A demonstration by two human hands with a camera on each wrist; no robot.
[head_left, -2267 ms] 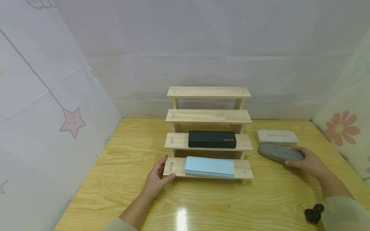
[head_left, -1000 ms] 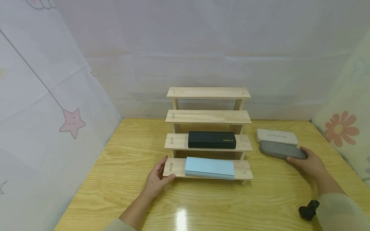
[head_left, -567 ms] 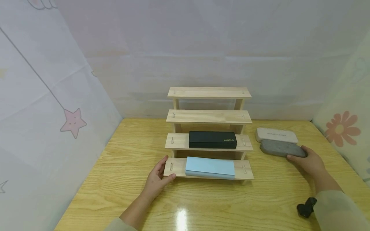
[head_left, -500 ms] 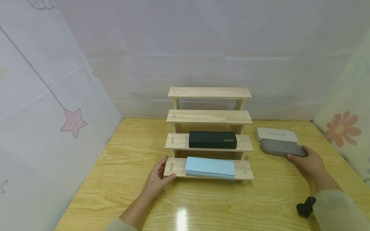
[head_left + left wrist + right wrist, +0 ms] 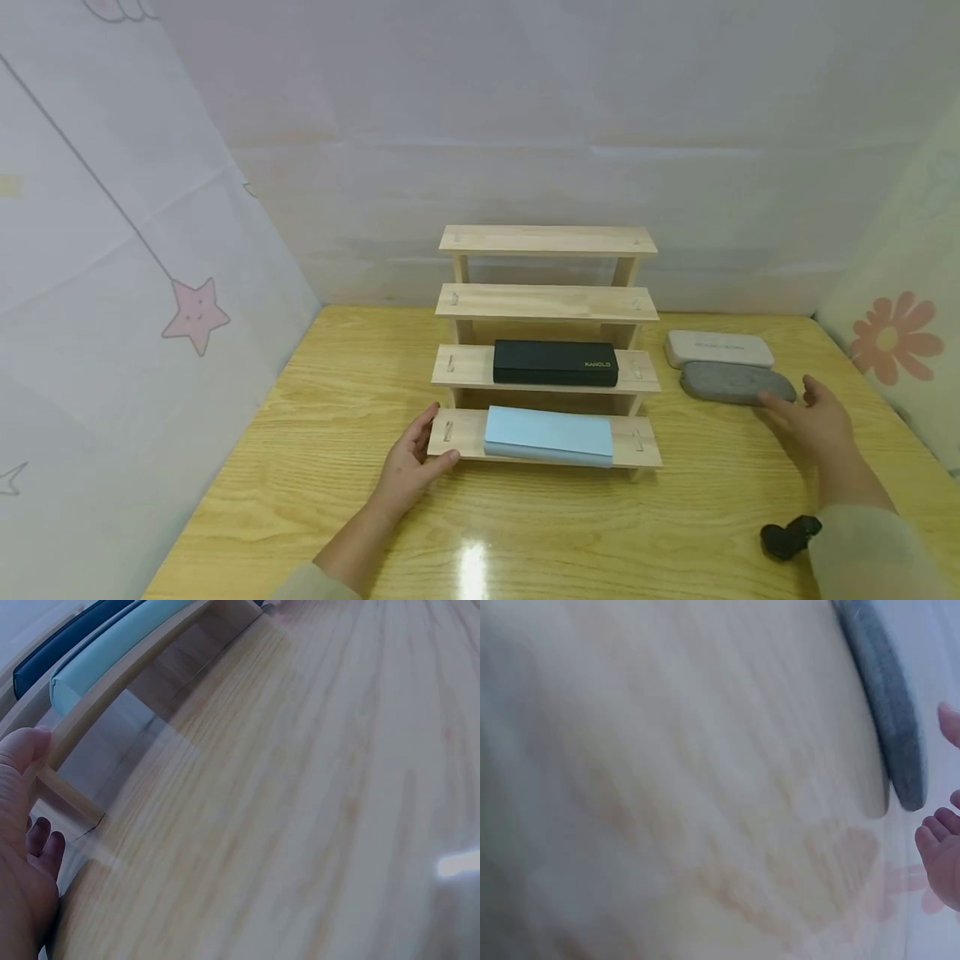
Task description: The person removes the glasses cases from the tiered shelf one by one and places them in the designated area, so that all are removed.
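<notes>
Right hand (image 5: pixel 813 421) first: fingers spread and relaxed, grasping nothing, fingertips just off the near end of the grey case (image 5: pixel 737 384); the wrist view shows a sliver of gap between fingertips (image 5: pixel 939 838) and case (image 5: pixel 885 712). That grey case lies flat on the table (image 5: pixel 525 525), right of the rack, touching or just beside a white case (image 5: pixel 718 348) behind it. Over on the left, the left hand (image 5: pixel 411 467) grips the corner of the wooden rack (image 5: pixel 547 296), thumb on the front edge of the bottom step, fingers curled round its end; the wrist camera shows the thumb (image 5: pixel 19 761) pressed against the wood. On that bottom step lies a light blue case (image 5: pixel 548 435), on the step above a black case (image 5: pixel 555 363); the two upper steps are bare wood
</notes>
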